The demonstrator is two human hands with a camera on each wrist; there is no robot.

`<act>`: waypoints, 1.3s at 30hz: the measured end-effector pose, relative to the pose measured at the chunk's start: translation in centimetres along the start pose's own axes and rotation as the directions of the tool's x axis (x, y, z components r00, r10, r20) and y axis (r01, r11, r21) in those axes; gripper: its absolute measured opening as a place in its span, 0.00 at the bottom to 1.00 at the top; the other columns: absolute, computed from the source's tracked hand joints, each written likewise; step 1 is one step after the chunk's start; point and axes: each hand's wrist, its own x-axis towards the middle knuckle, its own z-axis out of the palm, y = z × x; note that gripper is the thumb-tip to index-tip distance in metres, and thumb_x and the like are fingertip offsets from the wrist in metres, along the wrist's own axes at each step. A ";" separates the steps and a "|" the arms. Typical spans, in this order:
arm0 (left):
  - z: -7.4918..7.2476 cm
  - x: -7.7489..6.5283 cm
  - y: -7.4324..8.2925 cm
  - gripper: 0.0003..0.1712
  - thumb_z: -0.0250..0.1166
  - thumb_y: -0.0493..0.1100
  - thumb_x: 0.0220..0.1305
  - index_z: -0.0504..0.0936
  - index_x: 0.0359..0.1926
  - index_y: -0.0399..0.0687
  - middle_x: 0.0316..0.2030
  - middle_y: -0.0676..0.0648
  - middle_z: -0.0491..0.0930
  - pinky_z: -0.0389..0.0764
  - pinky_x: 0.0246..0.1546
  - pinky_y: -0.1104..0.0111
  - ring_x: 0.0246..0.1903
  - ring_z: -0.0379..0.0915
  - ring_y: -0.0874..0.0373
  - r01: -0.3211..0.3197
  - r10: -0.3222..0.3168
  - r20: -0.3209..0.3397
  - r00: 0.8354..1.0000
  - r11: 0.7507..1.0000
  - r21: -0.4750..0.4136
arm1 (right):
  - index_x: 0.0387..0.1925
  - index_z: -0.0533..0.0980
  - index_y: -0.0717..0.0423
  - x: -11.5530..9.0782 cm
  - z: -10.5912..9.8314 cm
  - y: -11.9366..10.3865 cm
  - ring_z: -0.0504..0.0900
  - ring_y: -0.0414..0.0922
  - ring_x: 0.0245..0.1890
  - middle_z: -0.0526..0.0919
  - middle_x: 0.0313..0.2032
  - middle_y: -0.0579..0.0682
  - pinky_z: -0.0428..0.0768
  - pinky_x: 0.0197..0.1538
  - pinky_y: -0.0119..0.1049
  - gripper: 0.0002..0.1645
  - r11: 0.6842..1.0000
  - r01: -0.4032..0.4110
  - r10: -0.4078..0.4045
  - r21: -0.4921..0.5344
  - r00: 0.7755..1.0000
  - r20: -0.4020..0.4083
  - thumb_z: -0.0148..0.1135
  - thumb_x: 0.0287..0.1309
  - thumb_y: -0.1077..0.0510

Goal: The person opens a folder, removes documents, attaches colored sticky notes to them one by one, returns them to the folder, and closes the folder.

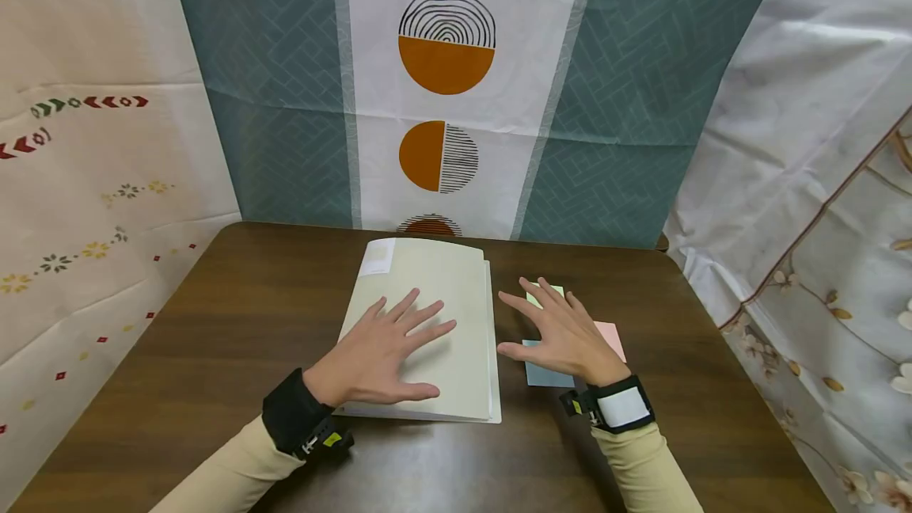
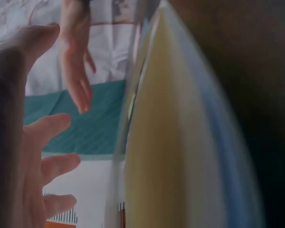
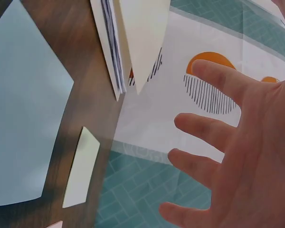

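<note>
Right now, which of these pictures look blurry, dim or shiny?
Head view: fairly sharp, with a pale sheen on the near part of the table; left wrist view: dim, the close-up folder smeared and soft; right wrist view: clearer, the blue note showing paler patches.

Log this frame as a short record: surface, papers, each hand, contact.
surface: brown table
folder: cream folder, a pale label at its far left corner
notes: blue note, pale green note, pink note, right of the folder
left hand: fingers spread, above the folder
right hand: fingers spread, above the notes
contact: none apparent; both hands hold nothing
</note>
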 end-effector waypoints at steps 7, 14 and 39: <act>0.5 -0.8 0.7 0.54 0.63 0.84 0.67 0.64 0.88 0.74 0.89 0.50 0.64 0.68 0.76 0.24 0.89 0.57 0.35 -0.046 0.046 0.001 0.999 0.999 0.009 | 0.83 0.72 0.33 0.1 0.2 0.1 0.61 0.67 0.89 0.67 0.87 0.57 0.58 0.82 0.84 0.50 1.000 -0.005 0.005 -0.001 1.000 0.010 0.66 0.65 0.22; 1.5 -1.0 1.0 0.54 0.63 0.86 0.66 0.67 0.87 0.75 0.88 0.50 0.66 0.68 0.75 0.23 0.89 0.58 0.34 -0.036 0.035 0.030 0.999 0.999 0.009 | 0.83 0.72 0.32 0.1 0.3 -0.1 0.61 0.66 0.90 0.67 0.87 0.57 0.57 0.82 0.83 0.50 1.000 0.002 -0.002 0.001 1.000 0.017 0.66 0.65 0.22; 2.5 0.3 0.0 0.48 0.71 0.76 0.65 0.76 0.82 0.69 0.88 0.48 0.66 0.64 0.76 0.20 0.88 0.59 0.33 -0.012 0.006 0.096 0.995 0.999 0.053 | 0.84 0.71 0.30 0.0 0.2 -0.4 0.60 0.68 0.89 0.65 0.88 0.56 0.63 0.80 0.83 0.50 1.000 0.000 -0.001 0.022 1.000 0.026 0.66 0.66 0.22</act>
